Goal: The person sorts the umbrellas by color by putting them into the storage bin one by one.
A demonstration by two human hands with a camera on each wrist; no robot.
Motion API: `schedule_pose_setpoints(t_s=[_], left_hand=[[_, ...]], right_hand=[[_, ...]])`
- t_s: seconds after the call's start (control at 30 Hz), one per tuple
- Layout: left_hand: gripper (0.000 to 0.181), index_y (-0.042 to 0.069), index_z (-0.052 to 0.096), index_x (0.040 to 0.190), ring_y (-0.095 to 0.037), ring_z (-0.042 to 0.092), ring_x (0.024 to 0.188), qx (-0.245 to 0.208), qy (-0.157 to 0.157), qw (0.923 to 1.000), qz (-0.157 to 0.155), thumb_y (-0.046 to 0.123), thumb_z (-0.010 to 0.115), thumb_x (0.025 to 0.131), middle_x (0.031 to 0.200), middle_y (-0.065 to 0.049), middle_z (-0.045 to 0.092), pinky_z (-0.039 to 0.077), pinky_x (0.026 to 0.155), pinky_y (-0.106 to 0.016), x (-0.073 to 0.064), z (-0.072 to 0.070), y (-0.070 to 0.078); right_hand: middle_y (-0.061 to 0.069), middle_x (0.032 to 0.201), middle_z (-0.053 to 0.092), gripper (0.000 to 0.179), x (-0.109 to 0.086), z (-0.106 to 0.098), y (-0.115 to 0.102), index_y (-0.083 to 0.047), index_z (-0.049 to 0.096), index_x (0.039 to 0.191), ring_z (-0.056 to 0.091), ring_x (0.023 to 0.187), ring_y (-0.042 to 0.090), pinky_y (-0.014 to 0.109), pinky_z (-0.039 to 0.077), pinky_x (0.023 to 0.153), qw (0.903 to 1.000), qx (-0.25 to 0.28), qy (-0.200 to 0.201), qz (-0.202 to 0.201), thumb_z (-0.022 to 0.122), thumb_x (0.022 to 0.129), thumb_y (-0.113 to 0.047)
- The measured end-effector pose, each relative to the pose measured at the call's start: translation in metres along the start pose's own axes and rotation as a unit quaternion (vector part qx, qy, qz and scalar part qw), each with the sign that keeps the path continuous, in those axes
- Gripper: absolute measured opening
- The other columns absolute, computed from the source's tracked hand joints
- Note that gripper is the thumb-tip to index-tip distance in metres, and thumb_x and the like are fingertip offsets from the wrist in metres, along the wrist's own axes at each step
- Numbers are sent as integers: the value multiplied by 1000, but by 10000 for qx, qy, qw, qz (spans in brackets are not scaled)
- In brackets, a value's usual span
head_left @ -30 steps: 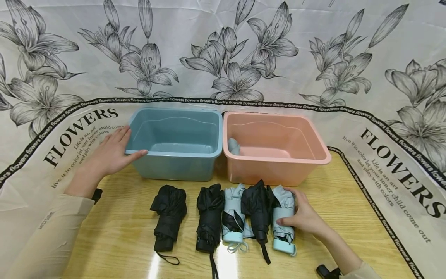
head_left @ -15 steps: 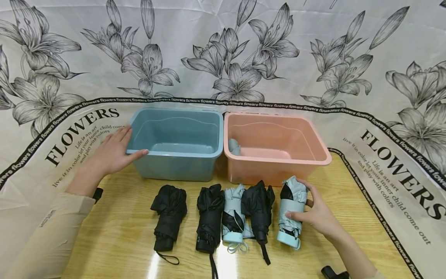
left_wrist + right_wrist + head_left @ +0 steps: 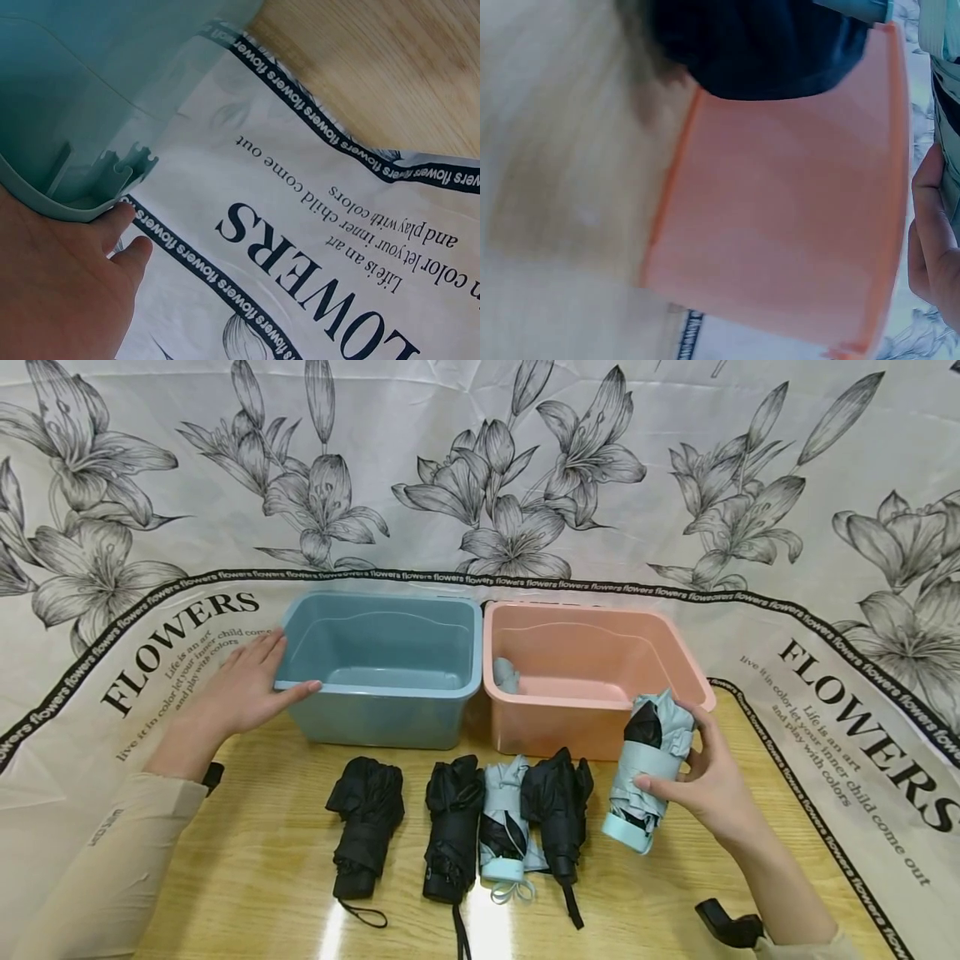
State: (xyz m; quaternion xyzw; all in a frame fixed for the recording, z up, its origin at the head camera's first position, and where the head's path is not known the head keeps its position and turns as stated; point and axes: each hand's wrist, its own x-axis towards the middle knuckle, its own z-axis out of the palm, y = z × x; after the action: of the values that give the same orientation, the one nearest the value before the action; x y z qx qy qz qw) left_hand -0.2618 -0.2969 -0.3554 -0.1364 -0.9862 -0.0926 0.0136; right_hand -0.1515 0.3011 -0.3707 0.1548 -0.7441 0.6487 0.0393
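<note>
In the head view my right hand (image 3: 712, 781) grips a folded light-blue umbrella (image 3: 651, 768), thumb across its strap, tilted in front of the pink bin (image 3: 570, 727) with its top overlapping the bin's rim. Part of that umbrella also shows at the right edge of the right wrist view, beside my curled fingers (image 3: 931, 217). My left hand (image 3: 240, 689) rests on the left side of the blue bin (image 3: 375, 718), fingers straight along the rim and thumb on the front edge. The left wrist view shows this hand against the bin's outer rim (image 3: 56, 214).
Three folded black umbrellas, at left (image 3: 363, 831), centre (image 3: 452, 827) and right (image 3: 557, 814), lie on the wooden table (image 3: 255, 860). Another light-blue umbrella (image 3: 502, 810) lies between two of them. Inside the pink bin is a light-blue item (image 3: 506, 676). A floral cloth (image 3: 420, 460) hangs behind.
My right hand has lifted the light-blue umbrella from the right end of the row, moving it up and right toward the pink bin. The left hand has stayed on the blue bin.
</note>
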Motion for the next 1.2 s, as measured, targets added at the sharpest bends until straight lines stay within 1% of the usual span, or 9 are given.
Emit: schedule_pose_setpoints(t_s=[0.17, 0.33, 0.43, 0.57, 0.73, 0.87, 0.93, 1.03, 1.2], left_hand=[[107, -11, 9, 162, -51, 3, 156, 7, -5, 10000, 11, 72, 40, 102, 171, -28, 0, 2, 125, -65, 0, 0, 0], [107, -11, 9, 162, -50, 3, 157, -1, -21, 10000, 23, 72, 41, 101, 171, -28, -1, 3, 125, -65, 1, 0, 0], [108, -11, 9, 162, -50, 3, 157, 1, -22, 10000, 21, 72, 40, 101, 171, -27, -2, 2, 126, -65, 1, -1, 0], [108, -11, 9, 162, -50, 3, 156, 8, -23, 10000, 13, 72, 41, 101, 171, -28, 0, 2, 126, -65, 0, -1, 0], [107, -11, 9, 162, -51, 4, 156, 6, -15, 10000, -1, 72, 41, 101, 171, -28, 1, 3, 126, -65, 0, -1, 0], [108, -11, 9, 162, -51, 5, 156, 1, -6, 10000, -11, 72, 41, 101, 171, -27, 0, 3, 126, -64, 1, 0, -1], [108, -10, 9, 162, -50, 5, 156, 9, -4, 10000, -8, 72, 41, 101, 171, -27, 1, 4, 126, -65, 1, 1, -1], [107, -10, 9, 162, -50, 5, 157, 17, -12, 10000, -8, 72, 41, 101, 171, -28, 1, 4, 126, -65, 2, 1, -1], [107, -11, 9, 162, -50, 4, 156, 1, -37, 10000, -21, 72, 41, 101, 171, -28, 0, 4, 126, -65, 1, 0, -1]], right_hand=[[4, 151, 26, 109, 15, 2, -15, -18, 23, 163, 51, 115, 20, 27, 64, 75, 9989, 288, 70, -373, 69, 77, 31], [4, 153, 27, 109, 40, 4, -34, -18, 23, 162, 49, 121, 21, 24, 62, 78, 9967, 494, 130, -625, 67, 77, 33], [1, 154, 27, 109, 57, 5, -45, -21, 23, 163, 48, 124, 20, 22, 60, 81, 9969, 506, 173, -573, 68, 78, 32], [0, 154, 26, 110, 82, 7, -53, -24, 22, 163, 49, 125, 20, 21, 60, 81, 9976, 500, 189, -438, 70, 79, 29], [-1, 155, 26, 109, 116, 7, -55, -28, 24, 163, 47, 130, 23, 19, 58, 83, 9989, 99, 302, -336, 76, 80, 21], [3, 155, 28, 108, 139, 7, -54, -33, 22, 163, 51, 127, 24, 20, 58, 83, 9986, -401, 347, -25, 80, 84, 11], [4, 158, 25, 109, 151, 8, -52, -36, 18, 164, 53, 123, 24, 21, 59, 81, 9965, -748, 342, 154, 82, 86, 3], [5, 161, 19, 110, 166, 11, -49, -37, 14, 165, 53, 119, 26, 22, 59, 79, 9903, -1309, 333, 335, 85, 87, -8], [10, 162, 20, 112, 188, 19, -39, -34, 13, 166, 54, 120, 34, 24, 59, 78, 9846, -1645, 296, 522, 88, 85, -15]])
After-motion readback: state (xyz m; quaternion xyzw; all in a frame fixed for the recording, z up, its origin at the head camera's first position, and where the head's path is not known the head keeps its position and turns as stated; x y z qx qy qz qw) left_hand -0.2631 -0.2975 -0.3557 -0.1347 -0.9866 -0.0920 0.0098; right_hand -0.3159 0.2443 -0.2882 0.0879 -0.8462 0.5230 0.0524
